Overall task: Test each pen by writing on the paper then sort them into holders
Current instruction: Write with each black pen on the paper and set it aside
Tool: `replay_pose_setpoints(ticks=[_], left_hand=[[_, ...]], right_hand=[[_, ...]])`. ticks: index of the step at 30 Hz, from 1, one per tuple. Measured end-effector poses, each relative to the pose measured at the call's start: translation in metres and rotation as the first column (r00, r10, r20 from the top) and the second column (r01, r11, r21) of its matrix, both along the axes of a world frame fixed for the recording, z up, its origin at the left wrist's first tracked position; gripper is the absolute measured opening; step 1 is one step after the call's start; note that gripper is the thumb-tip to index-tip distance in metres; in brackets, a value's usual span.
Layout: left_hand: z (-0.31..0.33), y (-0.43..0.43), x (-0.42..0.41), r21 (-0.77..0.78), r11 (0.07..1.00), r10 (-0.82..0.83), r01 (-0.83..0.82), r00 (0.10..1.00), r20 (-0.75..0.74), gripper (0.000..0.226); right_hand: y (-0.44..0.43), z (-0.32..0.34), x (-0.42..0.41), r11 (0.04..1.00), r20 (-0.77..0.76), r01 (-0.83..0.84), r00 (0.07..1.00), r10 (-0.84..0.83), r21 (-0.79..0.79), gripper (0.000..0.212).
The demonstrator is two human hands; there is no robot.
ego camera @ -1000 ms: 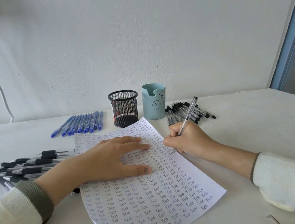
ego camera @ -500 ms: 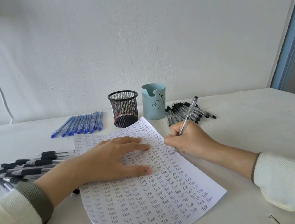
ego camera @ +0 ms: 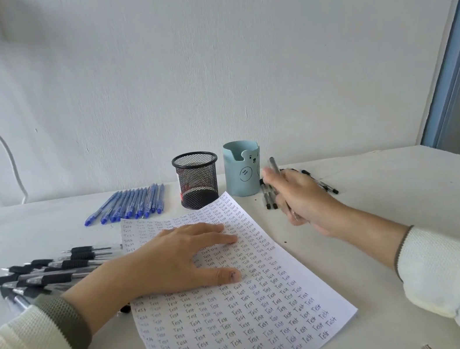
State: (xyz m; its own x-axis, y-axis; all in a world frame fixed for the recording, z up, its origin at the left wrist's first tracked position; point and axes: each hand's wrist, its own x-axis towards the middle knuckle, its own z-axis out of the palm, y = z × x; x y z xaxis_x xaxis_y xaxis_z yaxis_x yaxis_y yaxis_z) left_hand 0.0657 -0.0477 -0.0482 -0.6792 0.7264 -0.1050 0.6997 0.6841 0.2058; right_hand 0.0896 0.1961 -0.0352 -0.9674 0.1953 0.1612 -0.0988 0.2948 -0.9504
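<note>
My right hand (ego camera: pixel 300 198), blurred, grips the pen (ego camera: pixel 275 168) near upright just right of the blue holder (ego camera: pixel 243 178), with the mesh holder (ego camera: pixel 197 180) farther left, while my left hand (ego camera: pixel 175 257) lies spread flat on the paper (ego camera: pixel 249 324).

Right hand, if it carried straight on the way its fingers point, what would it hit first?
Probably the light blue bear holder: the right hand, gripping a pen, is blurred but points at the holder's side, close by. Depth is unclear, so it could pass beside it.
</note>
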Motion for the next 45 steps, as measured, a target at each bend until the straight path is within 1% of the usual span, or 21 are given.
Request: replay_pose_setpoints(ticks=[2,4,9,13,16,17,19,21,24,27,29,32,33,35,37,39,40,41,42,44,45], left_hand=[[0.001,0.0,0.0,-0.005,1.0,0.0,0.0,1.0,-0.001,0.074],[0.001,0.0,0.001,-0.017,1.0,0.003,-0.003,1.0,-0.009,0.076],[0.003,0.001,0.002,-0.027,1.0,0.009,-0.01,1.0,-0.013,0.076],[0.002,0.001,0.001,-0.037,0.999,0.002,-0.003,1.0,-0.016,0.077],[0.002,0.001,0.0,-0.033,0.999,-0.001,0.0,1.0,-0.018,0.076],[0.001,0.001,0.0,-0.035,0.999,-0.002,0.002,1.0,-0.017,0.076],[0.0,0.001,-0.001,-0.035,0.999,-0.006,0.005,1.0,-0.018,0.076],[0.0,0.001,-0.002,-0.036,0.999,-0.007,0.007,1.0,-0.021,0.076],[0.0,0.001,-0.002,-0.038,0.999,-0.003,0.002,1.0,-0.021,0.077],[0.0,0.001,-0.002,-0.037,0.999,-0.005,0.005,1.0,-0.017,0.077],[0.0,0.001,-0.002,-0.033,0.999,-0.005,0.005,1.0,-0.014,0.077],[0.001,0.001,-0.001,-0.036,0.999,-0.003,0.003,1.0,-0.016,0.077],[0.001,0.001,0.0,-0.037,0.999,-0.006,0.005,1.0,-0.016,0.078],[0.001,0.002,0.001,-0.037,0.999,-0.007,0.006,1.0,-0.018,0.078],[0.002,0.002,0.0,-0.039,0.999,-0.005,0.005,1.0,-0.019,0.078],[0.002,0.001,0.002,-0.041,0.999,-0.011,0.009,1.0,-0.028,0.077],[0.001,0.0,0.001,-0.032,0.999,-0.02,0.019,0.999,-0.033,0.075],[0.002,-0.001,0.001,-0.01,1.0,-0.024,0.023,0.999,-0.043,0.073],[0.004,-0.003,0.0,0.032,0.999,-0.016,0.018,0.998,-0.057,0.073],[0.014,-0.011,-0.012,0.135,0.99,0.051,-0.036,0.993,-0.106,0.081],[0.021,-0.017,-0.021,0.221,0.971,0.122,-0.091,0.984,-0.129,0.087]], right_hand=[[0.003,0.007,-0.008,0.996,-0.016,0.04,0.999,-0.041,-0.074,0.04],[0.006,0.011,-0.016,0.992,-0.026,0.078,0.996,-0.081,-0.095,0.04],[0.016,0.015,-0.031,0.986,-0.086,0.161,0.983,-0.164,-0.041,0.032],[0.029,0.004,-0.035,0.977,-0.185,0.214,0.96,-0.21,0.003,0.029],[0.04,0.003,-0.039,0.988,-0.291,0.142,0.944,-0.156,-0.067,0.018],[0.044,0.002,-0.04,0.99,-0.327,0.13,0.934,-0.142,-0.056,0.014],[0.053,-0.004,-0.042,0.973,-0.385,0.198,0.912,-0.139,0.119,0.01],[0.061,-0.015,-0.045,0.912,-0.41,0.231,0.909,-0.078,0.339,0.019],[0.069,-0.027,-0.049,0.804,-0.297,0.15,0.954,0.035,0.575,0.02],[0.073,-0.032,-0.056,0.715,-0.239,0.108,0.967,0.084,0.691,0.015],[0.072,-0.034,-0.057,0.648,-0.191,0.098,0.979,0.075,0.755,0.01],[0.072,-0.037,-0.058,0.514,-0.051,0.022,0.998,0.043,0.858,0.046],[0.072,-0.037,-0.059,0.505,-0.06,0.026,0.997,0.051,0.863,0.051],[0.067,-0.036,-0.057,0.539,-0.194,0.128,0.979,0.068,0.832,0.05],[0.055,-0.034,-0.051,0.617,-0.339,0.207,0.935,0.103,0.759,0.035],[0.041,-0.033,-0.042,0.707,-0.344,0.104,0.916,0.205,0.7,0.026],[0.034,-0.032,-0.038,0.719,-0.297,0.011,0.915,0.274,0.695,0.027],[0.027,-0.033,-0.034,0.698,-0.233,-0.078,0.911,0.341,0.712,0.028],[0.022,-0.033,-0.031,0.649,-0.172,-0.144,0.901,0.398,0.747,0.031],[0.018,-0.032,-0.027,0.538,-0.093,-0.193,0.884,0.458,0.82,0.037],[0.018,-0.031,-0.025,0.497,-0.071,-0.196,0.881,0.468,0.845,0.04]])
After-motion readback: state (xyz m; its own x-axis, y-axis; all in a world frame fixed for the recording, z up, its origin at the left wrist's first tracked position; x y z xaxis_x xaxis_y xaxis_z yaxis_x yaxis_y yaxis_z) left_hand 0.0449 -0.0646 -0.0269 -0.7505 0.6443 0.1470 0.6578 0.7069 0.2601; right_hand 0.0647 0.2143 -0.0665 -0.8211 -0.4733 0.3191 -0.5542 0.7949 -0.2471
